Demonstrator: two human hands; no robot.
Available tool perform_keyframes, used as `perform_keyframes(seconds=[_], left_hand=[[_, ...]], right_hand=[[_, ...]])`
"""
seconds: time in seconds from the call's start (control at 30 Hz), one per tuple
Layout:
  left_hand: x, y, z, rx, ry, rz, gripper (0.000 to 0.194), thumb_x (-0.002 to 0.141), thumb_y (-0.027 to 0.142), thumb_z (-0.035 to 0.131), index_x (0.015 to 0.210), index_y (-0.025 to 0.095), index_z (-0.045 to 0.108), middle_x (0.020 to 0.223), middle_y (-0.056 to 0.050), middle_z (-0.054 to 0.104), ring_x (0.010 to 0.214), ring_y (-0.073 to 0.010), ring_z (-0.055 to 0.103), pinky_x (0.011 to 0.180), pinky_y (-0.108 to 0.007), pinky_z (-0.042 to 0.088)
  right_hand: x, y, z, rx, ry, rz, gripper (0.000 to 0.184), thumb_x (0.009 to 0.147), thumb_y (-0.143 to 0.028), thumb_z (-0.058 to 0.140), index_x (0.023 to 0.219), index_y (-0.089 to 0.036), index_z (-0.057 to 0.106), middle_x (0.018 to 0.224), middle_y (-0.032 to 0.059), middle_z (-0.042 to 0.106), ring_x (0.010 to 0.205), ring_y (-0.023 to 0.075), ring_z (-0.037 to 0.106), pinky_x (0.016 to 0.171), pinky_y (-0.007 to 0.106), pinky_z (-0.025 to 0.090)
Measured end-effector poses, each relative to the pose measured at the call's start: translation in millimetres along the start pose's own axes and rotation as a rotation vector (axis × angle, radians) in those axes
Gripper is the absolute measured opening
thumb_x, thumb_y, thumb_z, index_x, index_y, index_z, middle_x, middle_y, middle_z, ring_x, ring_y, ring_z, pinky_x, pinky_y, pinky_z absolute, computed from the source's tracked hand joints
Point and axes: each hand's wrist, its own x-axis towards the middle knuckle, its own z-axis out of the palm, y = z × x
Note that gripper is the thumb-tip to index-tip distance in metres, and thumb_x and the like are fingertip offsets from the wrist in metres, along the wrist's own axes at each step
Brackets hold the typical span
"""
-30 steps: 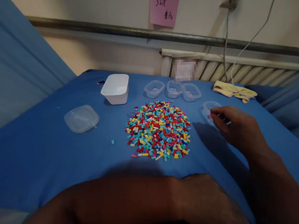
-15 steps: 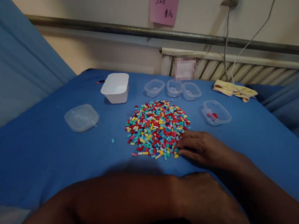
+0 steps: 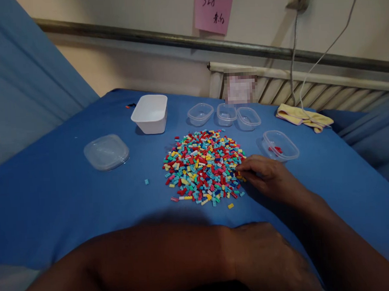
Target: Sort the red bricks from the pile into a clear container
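The picture is dim overall. Shadows lie to the left of the clear tub (image 3: 291,155) and the pink note (image 3: 214,10), so the light seems to come from the upper right. The left hand (image 3: 272,256) and its forearm (image 3: 161,258) are deep in shade, and a soft shadow spreads on the counter (image 3: 119,206) beyond the forearm. Another dark shadow lies below the right hand (image 3: 264,172). The white box (image 3: 152,121) stands out brightly, with faint glints on the lid (image 3: 106,152). Wide-angle stretching affects the edges, fine detail in the blocks (image 3: 202,167) is soft, and a paper (image 3: 240,89) is pixelated.
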Motion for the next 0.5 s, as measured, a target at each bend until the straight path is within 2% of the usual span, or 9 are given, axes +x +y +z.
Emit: perform_keyframes(seconds=[0.13, 0.3, 0.5], left_hand=[[2, 2, -5.0, 0.010, -0.042, -0.009, 0.014, 0.103, 0.034, 0.060, 0.108, 0.024, 0.069, 0.119, 0.000, 0.079, 0.102, -0.0192, 0.076, 0.058, -0.038, 0.053], [4, 2, -9.6, -0.004, -0.098, 0.000, 0.015, 0.104, 0.034, 0.058, 0.103, 0.024, 0.069, 0.111, -0.001, 0.079, 0.094, -0.0201, 0.076, 0.054, -0.038, 0.052], [4, 3, -7.9, -0.003, -0.062, -0.007, 0.012, 0.103, 0.033, 0.061, 0.102, 0.024, 0.069, 0.105, 0.000, 0.078, 0.089, -0.0201, 0.076, 0.049, -0.037, 0.048]], right_hand=[[-3, -4, -4, 0.024, -0.037, -0.030, 0.020, 0.108, -0.016, 0.061, 0.120, -0.024, 0.075, 0.111, 0.0081, 0.078, 0.100, 0.0209, 0.075, 0.086, 0.035, 0.061], [-7, -10, -10, -0.002, -0.280, -0.103, 0.017, 0.110, -0.017, 0.058, 0.114, -0.024, 0.073, 0.101, 0.0052, 0.075, 0.091, 0.0187, 0.071, 0.080, 0.032, 0.056], [-6, -13, -11, -0.051, -0.334, -0.076, 0.014, 0.107, -0.014, 0.059, 0.106, -0.022, 0.071, 0.100, 0.0044, 0.072, 0.086, 0.0175, 0.068, 0.077, 0.030, 0.052]])
